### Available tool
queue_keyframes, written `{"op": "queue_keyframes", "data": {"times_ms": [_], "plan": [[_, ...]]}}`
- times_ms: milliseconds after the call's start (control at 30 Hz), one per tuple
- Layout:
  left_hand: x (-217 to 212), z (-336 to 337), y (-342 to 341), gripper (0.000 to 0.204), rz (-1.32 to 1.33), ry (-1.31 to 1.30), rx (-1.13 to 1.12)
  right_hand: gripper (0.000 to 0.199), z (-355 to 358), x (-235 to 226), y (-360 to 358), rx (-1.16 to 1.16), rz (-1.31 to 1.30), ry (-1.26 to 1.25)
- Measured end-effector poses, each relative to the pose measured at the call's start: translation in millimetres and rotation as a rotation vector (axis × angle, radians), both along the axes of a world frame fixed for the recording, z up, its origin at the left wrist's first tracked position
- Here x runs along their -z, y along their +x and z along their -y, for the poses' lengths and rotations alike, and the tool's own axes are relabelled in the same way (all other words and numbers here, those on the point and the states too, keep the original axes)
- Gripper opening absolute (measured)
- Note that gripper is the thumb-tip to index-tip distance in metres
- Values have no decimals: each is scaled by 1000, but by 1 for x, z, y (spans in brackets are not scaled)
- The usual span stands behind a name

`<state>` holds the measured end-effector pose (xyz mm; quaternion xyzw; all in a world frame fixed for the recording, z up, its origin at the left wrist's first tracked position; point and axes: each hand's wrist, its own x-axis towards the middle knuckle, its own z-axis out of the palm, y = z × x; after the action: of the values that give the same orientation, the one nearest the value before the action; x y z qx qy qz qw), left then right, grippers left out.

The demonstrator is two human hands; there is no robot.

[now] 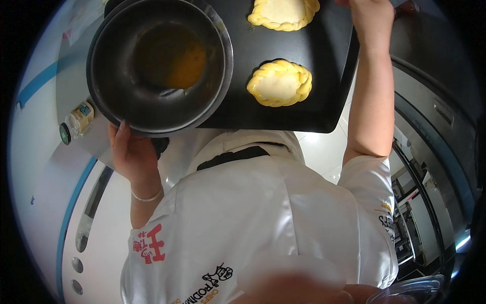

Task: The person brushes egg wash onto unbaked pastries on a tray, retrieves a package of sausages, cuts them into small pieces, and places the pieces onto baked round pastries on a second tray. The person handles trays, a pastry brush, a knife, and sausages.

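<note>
The tray (304, 109), black and flat, is up in front of my chest, off any desk, held between both my hands. On its left end sits a dark metal bowl (116, 96) with a pool of yellow liquid (177, 63) in the bottom. To the right of the bowl lie two round pastries with plaited yellow rims and pale filling, the nearer one (279, 83) whole in view and the farther one (283, 12) cut by the top edge.

My left hand (132, 154) is under the near left corner. Its thumb is up by the bowl's rim and its fingers are hidden beneath, so the grip is clamped there as far as I can see. My right hand (372, 15) is closed on the tray's far right edge.

Below the tray to the left, a small bottle with a green cap (76, 121) lies on a steel desk (71, 76). A dark metal cabinet (435, 111) stands to my right.

I judge this to be the carrying step. The bowl makes the left side heavy, so any move from here calls for keeping the tray level and the left grip firm, or the liquid will slop and the pastries slide.
</note>
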<state>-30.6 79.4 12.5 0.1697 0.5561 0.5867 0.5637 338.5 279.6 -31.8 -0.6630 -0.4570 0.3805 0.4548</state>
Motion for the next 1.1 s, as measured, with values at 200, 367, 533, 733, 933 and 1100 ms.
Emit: {"op": "queue_keyframes", "data": {"times_ms": [200,367,533,733,933,1100], "plan": [[-1,-4,6,27,36,0,2,21,12,-16,9,47,29,28],[-5,-8,13,26,-13,-19,-7,23,7,-2,-13,-68,-71,-93],[-5,-6,10,27,-38,-17,11,20,13,4,8,43,-60,41],[-1,-3,9,27,9,-13,-10,22,45,1,-9,0,-225,343],[3,0,-4,32,-3,13,77,18,52,23,-26,-310,479,697],[3,0,-2,32,-50,-10,32,29,85,41,-28,-518,651,698]]}}
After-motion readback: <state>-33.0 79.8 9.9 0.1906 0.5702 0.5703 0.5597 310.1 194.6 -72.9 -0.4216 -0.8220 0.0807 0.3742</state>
